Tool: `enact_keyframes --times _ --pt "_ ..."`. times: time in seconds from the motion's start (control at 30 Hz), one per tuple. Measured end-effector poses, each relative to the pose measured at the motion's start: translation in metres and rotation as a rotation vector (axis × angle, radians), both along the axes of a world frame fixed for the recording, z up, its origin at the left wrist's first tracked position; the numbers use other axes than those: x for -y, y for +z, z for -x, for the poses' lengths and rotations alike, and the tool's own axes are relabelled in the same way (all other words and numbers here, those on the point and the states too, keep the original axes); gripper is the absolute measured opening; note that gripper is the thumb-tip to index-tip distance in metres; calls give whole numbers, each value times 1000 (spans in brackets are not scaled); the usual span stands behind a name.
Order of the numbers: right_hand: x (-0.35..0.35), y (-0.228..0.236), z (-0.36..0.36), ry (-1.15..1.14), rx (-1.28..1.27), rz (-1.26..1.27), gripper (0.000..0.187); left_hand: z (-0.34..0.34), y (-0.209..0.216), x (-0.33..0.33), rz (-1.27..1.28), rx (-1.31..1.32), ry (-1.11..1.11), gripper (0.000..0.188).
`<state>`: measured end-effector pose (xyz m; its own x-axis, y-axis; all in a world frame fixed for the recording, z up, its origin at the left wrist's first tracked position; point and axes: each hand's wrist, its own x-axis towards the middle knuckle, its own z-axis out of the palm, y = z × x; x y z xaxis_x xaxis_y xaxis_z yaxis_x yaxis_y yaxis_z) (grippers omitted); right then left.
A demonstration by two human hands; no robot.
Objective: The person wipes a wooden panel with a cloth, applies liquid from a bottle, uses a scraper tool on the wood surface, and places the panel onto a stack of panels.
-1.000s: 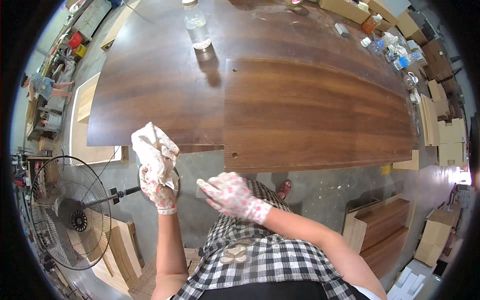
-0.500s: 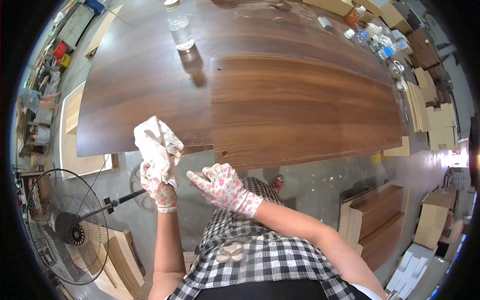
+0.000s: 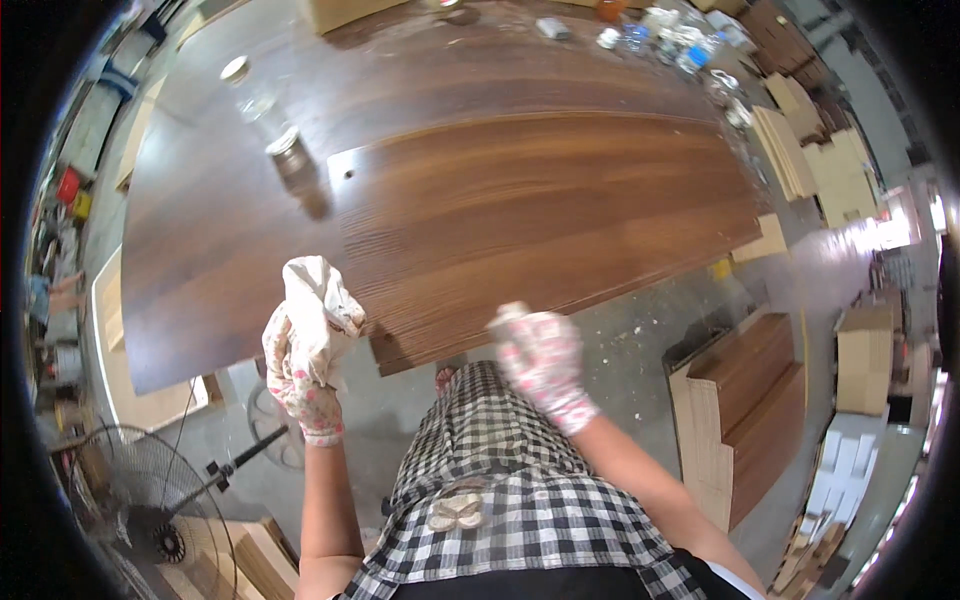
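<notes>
My left hand (image 3: 296, 382), in a white glove with a pink pattern, is closed round a crumpled white cloth (image 3: 322, 305) near the left end of a brown wood-grain board (image 3: 540, 210). My right hand (image 3: 545, 360), in a matching glove, is by the board's near edge. Motion smears its fingers, so their pose and anything in them are unclear. The board lies on a larger dark brown panel (image 3: 205, 250) and has a small dark hole near its far left corner. Beyond my left hand, a clear bottle (image 3: 260, 110) with a pale cap stands on the larger panel.
A black-caged fan (image 3: 160, 510) stands at the lower left. Stacked brown boards (image 3: 745, 410) rest on the floor at right. Plastic bottles (image 3: 690, 55) and crumpled wrapping line the far right edge. Cardboard boxes (image 3: 862, 355) stand farther right.
My right hand has moved right and up along the board's near edge. My left hand still grips the cloth. The whole view has turned, so the board and bottle appear farther left.
</notes>
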<state>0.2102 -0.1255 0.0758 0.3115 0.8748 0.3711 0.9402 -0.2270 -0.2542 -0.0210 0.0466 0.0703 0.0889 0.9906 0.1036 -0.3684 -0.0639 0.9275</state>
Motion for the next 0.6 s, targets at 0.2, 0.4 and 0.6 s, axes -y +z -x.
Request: enact_keyframes --times 0.2,0.4,0.6 --pt "10 -17 -28 -97 -6 8 34 -37 11 2 -172 -213 -145 41" --pt "96 -25 -160 -746 95 -87 37 -67 8 32 -624 -541 -654 40" --pt "9 -1 -90 -98 -242 -89 43 -88 16 87 -583 -584 -1038 21"
